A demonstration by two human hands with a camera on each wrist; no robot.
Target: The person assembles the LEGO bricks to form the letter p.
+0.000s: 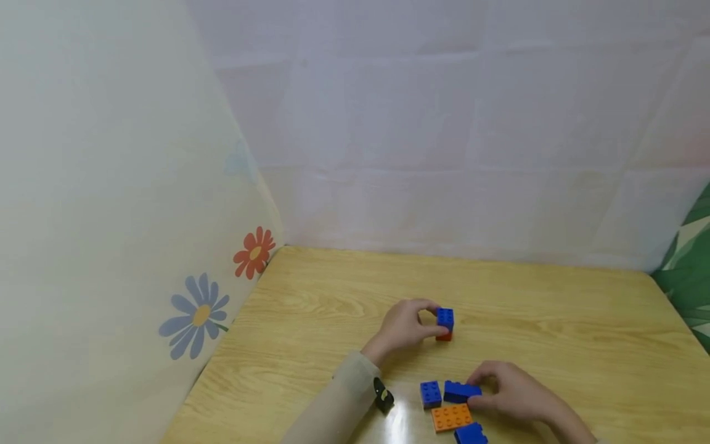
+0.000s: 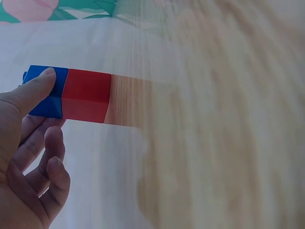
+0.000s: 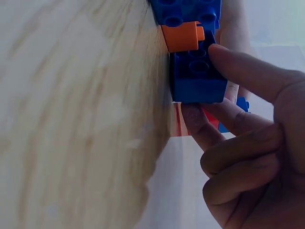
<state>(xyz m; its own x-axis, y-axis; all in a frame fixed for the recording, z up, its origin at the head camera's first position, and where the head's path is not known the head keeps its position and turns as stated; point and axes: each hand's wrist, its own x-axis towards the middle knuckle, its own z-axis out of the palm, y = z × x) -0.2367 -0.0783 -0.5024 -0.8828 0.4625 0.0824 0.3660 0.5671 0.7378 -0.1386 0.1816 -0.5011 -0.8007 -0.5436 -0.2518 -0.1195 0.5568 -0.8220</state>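
My left hand [image 1: 403, 327] pinches a blue toy brick [image 1: 445, 316] between thumb and fingers. That brick sits on a red brick [image 2: 86, 95], the two forming a small upright stack on the table. In the left wrist view the thumb lies on the blue brick's side, while the other fingers curl below. Nearer the front, my right hand [image 1: 516, 391] grips the end of a longer blue brick [image 1: 460, 393], thumb on one side and fingertips on the other. A square blue brick [image 1: 430, 394] and an orange brick [image 1: 452, 418] lie close beside it.
Another blue brick [image 1: 470, 434] lies at the bottom edge of the head view, just below the orange one. The wood-grain table [image 1: 310, 296] meets a pale wall covering [image 1: 388, 123] behind and a flower-printed one [image 1: 122, 185] on the left.
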